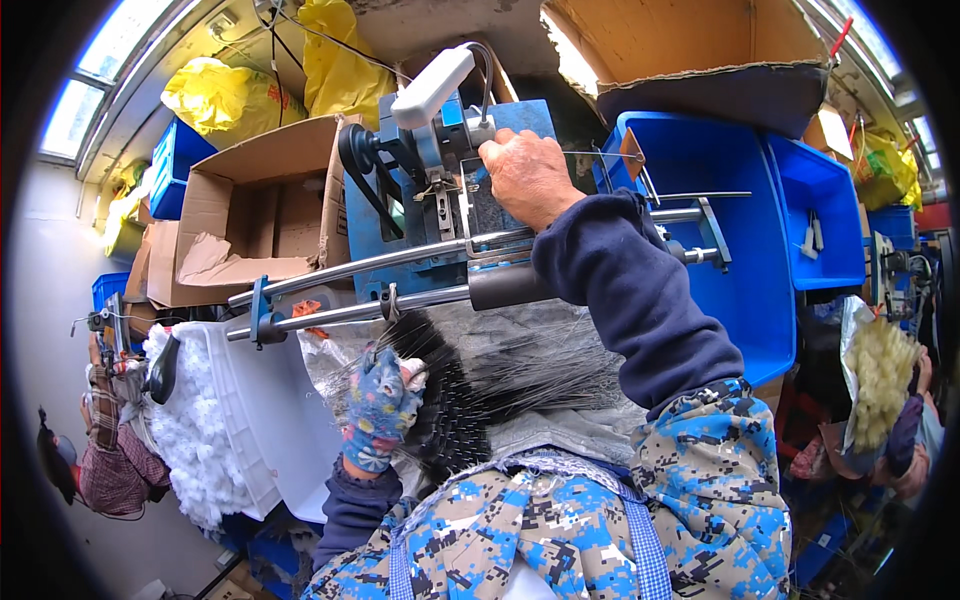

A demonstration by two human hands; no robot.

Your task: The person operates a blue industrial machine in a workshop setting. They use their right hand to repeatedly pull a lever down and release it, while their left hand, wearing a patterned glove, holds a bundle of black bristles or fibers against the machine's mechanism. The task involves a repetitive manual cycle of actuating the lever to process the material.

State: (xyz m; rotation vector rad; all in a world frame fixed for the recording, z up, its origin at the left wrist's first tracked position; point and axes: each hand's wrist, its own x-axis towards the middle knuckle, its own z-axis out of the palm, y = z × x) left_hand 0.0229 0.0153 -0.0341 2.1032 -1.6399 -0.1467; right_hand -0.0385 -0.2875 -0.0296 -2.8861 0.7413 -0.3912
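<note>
My right hand, bare, is closed at the top of a blue bench machine, against its spindle end. What its fingers hold is hidden from view. A thin wire runs out to the right from beside that hand. My left hand, in a floral glove, is curled at the left edge of a pile of black-bristled wire brushes. Its fingers are closed, and I cannot make out what is in them. The brushes' thin stems fan out to the right over a silvery sheet in my lap.
Two steel rods cross in front of the machine. An open cardboard box stands left, blue bins right. A white tub is beside white fluffy material. Other people work at far left and far right.
</note>
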